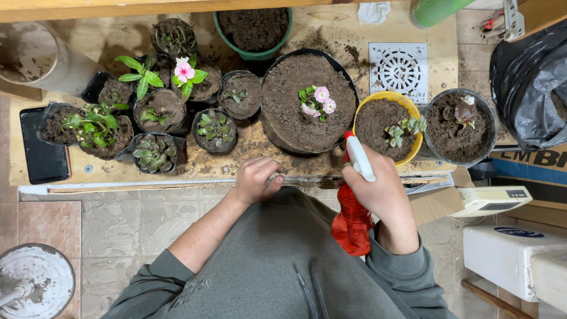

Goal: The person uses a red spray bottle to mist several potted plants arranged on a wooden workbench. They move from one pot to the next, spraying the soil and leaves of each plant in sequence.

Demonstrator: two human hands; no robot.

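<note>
Head view shows one red spray bottle with a white nozzle grasped in the right hand at about five o'clock, nozzle toward the large black pot. At six o'clock the left hand is curled on the bench edge, grasping nothing visible. Roughly thirteen soil-filled pots stand at twelve o'clock; the bottle's lower half is partly hidden.

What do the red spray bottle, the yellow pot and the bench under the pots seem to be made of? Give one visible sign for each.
Spray bottle: likely plastic, translucent glossy red, white nozzle.
Yellow pot: probably plastic, smooth even-coloured rim.
Bench: wood, pale with visible grain, unvarnished-looking and soil-stained.
</note>
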